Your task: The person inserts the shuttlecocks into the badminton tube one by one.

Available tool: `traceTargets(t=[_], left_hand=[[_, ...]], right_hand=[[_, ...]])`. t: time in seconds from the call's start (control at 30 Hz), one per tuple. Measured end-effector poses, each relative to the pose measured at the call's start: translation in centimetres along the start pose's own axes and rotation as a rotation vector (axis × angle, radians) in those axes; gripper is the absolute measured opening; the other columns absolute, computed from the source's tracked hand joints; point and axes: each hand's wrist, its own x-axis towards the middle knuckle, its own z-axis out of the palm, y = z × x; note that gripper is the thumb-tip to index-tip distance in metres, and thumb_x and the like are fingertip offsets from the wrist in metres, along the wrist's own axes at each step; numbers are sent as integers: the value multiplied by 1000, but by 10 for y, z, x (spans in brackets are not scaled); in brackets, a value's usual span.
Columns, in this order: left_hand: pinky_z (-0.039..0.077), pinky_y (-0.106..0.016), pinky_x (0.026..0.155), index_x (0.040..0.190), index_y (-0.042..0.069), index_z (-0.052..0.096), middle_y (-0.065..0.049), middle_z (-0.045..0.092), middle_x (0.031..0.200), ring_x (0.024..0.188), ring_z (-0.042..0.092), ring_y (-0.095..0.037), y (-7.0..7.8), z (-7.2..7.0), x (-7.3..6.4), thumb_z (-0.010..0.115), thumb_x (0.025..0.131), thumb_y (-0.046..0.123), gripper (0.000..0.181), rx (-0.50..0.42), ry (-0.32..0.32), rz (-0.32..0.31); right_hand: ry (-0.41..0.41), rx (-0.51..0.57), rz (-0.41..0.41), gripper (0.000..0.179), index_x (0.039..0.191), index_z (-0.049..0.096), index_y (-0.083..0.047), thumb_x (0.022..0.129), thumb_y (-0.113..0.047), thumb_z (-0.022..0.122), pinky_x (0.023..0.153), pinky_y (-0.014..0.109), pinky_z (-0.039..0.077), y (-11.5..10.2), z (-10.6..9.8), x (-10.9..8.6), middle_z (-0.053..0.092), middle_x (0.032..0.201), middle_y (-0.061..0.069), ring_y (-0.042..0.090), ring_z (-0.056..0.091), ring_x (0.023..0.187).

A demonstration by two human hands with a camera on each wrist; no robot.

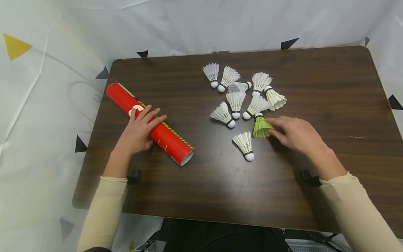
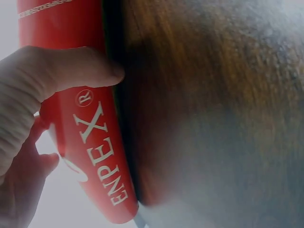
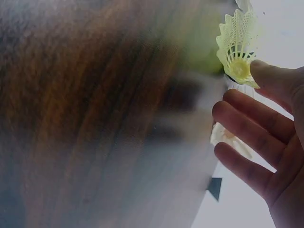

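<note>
A red shuttlecock tube (image 1: 171, 141) lies slanted on the left of the table, its near open end facing right. My left hand (image 1: 136, 131) grips it from above, with the thumb across one side in the left wrist view and fingers on the other. A yellow-green shuttlecock (image 1: 262, 127) lies right of the group, its cork pointing away. My right hand (image 1: 294, 134) pinches its skirt at the right edge with thumb and index finger; the other fingers reach out loosely in the right wrist view. Several white shuttlecocks (image 1: 236, 103) lie close together just beyond it.
A single white shuttlecock (image 1: 244, 143) lies nearer the front than the others. The dark wooden table (image 1: 195, 196) has rounded corners. White sheeting (image 1: 195, 28) hangs behind and at both sides, with black and yellow triangles on it.
</note>
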Motion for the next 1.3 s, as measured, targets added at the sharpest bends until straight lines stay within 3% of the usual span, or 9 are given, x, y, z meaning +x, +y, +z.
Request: traceTargets(t=[0.33, 0.47, 0.57, 0.73, 0.83, 0.93, 1.03, 1.13, 1.3], left_hand=[[15, -68, 110, 136, 23, 52, -12, 46, 138, 139, 29, -35, -2, 7, 1, 91, 57, 9, 90, -16, 37, 11], [20, -66, 110, 133, 24, 54, -11, 48, 136, 134, 34, -34, -4, 7, 0, 92, 56, 11, 87, -23, 92, 22], [26, -63, 108, 131, 24, 57, -10, 49, 133, 129, 38, -33, -6, 3, -1, 92, 55, 13, 85, -72, 182, 41], [26, -60, 109, 129, 21, 60, -11, 52, 130, 123, 44, -32, -4, -15, -3, 91, 58, 15, 78, -185, 395, 66], [29, -59, 108, 127, 18, 61, -14, 53, 128, 120, 45, -32, 1, -30, -7, 89, 61, 17, 72, -250, 517, 57], [38, -56, 100, 123, 13, 62, -18, 53, 126, 118, 46, -31, 9, -43, -11, 85, 64, 21, 64, -342, 626, 38], [45, -47, 94, 118, 7, 62, -23, 53, 122, 117, 46, -29, 21, -54, -15, 81, 66, 28, 59, -456, 734, 21], [46, -36, 91, 112, 0, 60, -28, 53, 115, 113, 47, -30, 36, -65, -15, 79, 68, 42, 64, -568, 836, 29], [46, -28, 87, 106, -8, 57, -29, 56, 108, 106, 50, -30, 51, -77, -15, 77, 66, 57, 79, -664, 938, 54]], right_hand=[[131, 27, -41, 35, 123, 68, -7, 88, -8, 69, 71, 52, 52, 1, 12, -2, 72, 102, 13, 32, 69, 83], [175, 41, -33, 32, 120, 69, -5, 88, -5, 67, 69, 51, 52, -1, 13, -1, 73, 98, 13, 31, 69, 79], [196, 80, 12, 30, 118, 70, -4, 89, -5, 67, 69, 48, 52, -3, 13, -1, 73, 98, 14, 28, 67, 74], [276, 160, 124, 24, 112, 74, -5, 89, -7, 67, 58, 32, 42, -3, 13, -4, 73, 85, 10, 19, 53, 61], [340, 214, 179, 19, 106, 75, -5, 88, -8, 69, 56, 20, 40, -3, 12, -5, 71, 75, 6, 13, 56, 60], [382, 302, 228, 17, 103, 76, -3, 89, -10, 69, 54, 11, 39, -5, 10, -6, 70, 72, 7, 2, 58, 58], [411, 413, 280, 17, 101, 75, 0, 89, -9, 69, 52, 8, 41, -9, 5, -6, 70, 74, 12, -6, 57, 55], [453, 506, 318, 17, 100, 74, 4, 89, -7, 68, 50, 8, 43, -15, -2, -4, 70, 75, 15, -4, 58, 52], [491, 610, 322, 18, 102, 74, 3, 89, -9, 70, 53, 11, 48, -29, -16, 0, 69, 76, -5, 3, 60, 51]])
